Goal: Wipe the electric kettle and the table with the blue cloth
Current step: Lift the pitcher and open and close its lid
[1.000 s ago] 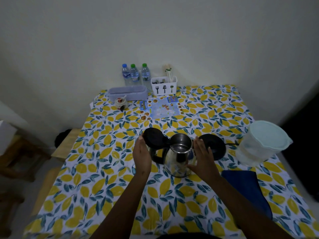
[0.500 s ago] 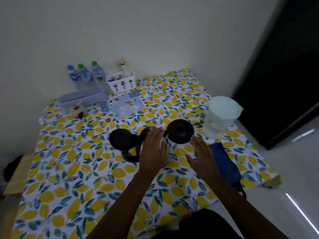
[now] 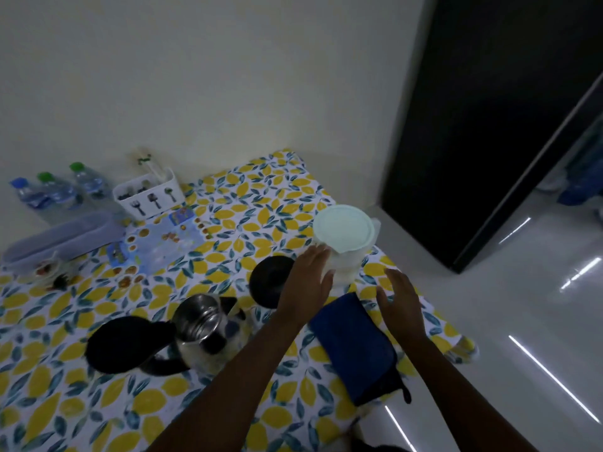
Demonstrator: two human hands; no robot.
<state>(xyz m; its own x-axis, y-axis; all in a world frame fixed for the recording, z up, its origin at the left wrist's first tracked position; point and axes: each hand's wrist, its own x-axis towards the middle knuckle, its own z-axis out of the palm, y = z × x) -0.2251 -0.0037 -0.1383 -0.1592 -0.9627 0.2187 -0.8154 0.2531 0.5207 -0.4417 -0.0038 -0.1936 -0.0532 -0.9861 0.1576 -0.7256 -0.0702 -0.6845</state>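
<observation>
The steel electric kettle (image 3: 208, 327) stands lid-open, interior apparently empty. The lidded white pitcher (image 3: 344, 239) has hidden contents. The left hand (image 3: 306, 282) touches the pitcher, fingers spread; the right hand (image 3: 399, 301) hovers open, empty, beside the blue cloth (image 3: 354, 347) on the table (image 3: 98, 402).

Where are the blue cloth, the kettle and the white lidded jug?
blue cloth (image 3: 354, 349), head view, middle of folded top.
kettle (image 3: 208, 334), head view, steel body below open mouth.
white lidded jug (image 3: 342, 228), head view, lid centre.

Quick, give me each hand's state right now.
Left hand: open, fingers against the white lidded container, not gripping it.
Right hand: open, empty, above the blue cloth.
</observation>
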